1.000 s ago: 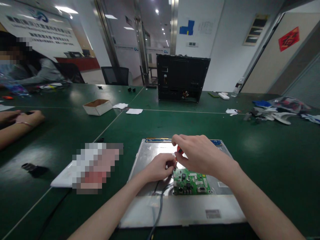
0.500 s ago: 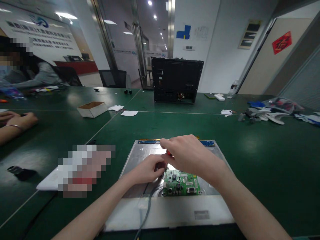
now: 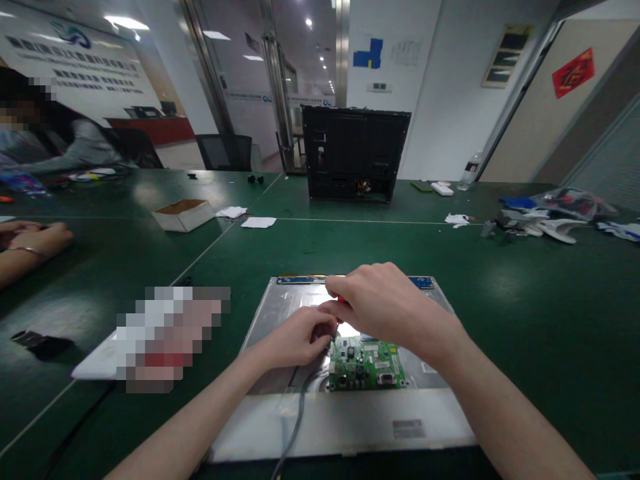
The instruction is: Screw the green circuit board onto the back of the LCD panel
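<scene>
- The green table [image 3: 525,307] is seen to run far and wide; a black case [image 3: 356,155] is stood upright at its far middle, a cardboard box [image 3: 183,215] far left, and loose parts [image 3: 535,223] far right.
- A metal panel [image 3: 350,417] is laid flat at the near middle, its long axis running left to right, directly under both hands.
- A co-worker's hand [image 3: 37,240] is rested on the table at the far left edge, well apart from the panel.
- The right hand [image 3: 383,303] is held over the panel's middle, fingers curled narrow around a small tool with a red handle, taken to be a screwdriver [image 3: 341,301]; only a sliver of red is seen, and its tip is pointed down and to the near left.
- The left hand [image 3: 297,339] is held just left of the right hand, touching or nearly touching it, fingers pinched at the tool's tip; what is pinched cannot be made out.
- The circuit board [image 3: 367,365] is seated on the panel, just near and right of the fingertips, long axis left to right; its far left corner is where both hands meet, and neither hand is clearly nearer.
- A grey cable [image 3: 296,419] is led from beside the board's left edge toward the near edge.
</scene>
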